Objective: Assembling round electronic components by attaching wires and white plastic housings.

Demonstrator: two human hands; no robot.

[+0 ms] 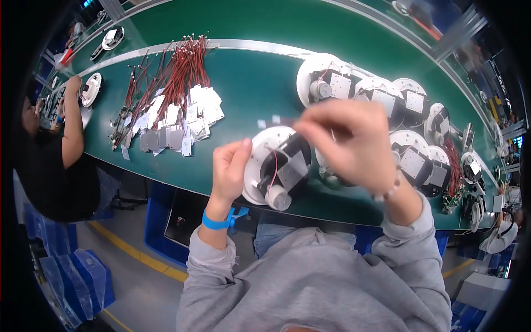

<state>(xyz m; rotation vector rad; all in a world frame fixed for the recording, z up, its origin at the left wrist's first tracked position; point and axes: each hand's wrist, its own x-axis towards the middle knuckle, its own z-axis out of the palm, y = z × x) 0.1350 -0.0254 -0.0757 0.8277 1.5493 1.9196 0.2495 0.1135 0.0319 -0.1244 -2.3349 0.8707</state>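
My left hand (228, 171) is closed on the left rim of a round white housing (255, 170). The housing is tilted up above the table's front edge. On its face are a black part with a pale metal plate (293, 170), a thin red wire (276, 166) and a small white cylindrical motor (278, 198). Over its upper right, my right hand (354, 141) is pinched on a short dark red wire (286, 120), smeared by motion. Small white ends (261, 124) show at the wire's left. My right fingers partly hide the things behind them.
A pile of red wires with white and grey plates (174, 113) lies left on the green table (238, 77). Several similar housings (412, 94) crowd the right, beside another red wire bundle (454, 166). A co-worker (52, 160) sits far left. Blue bins (77, 276) stand below.
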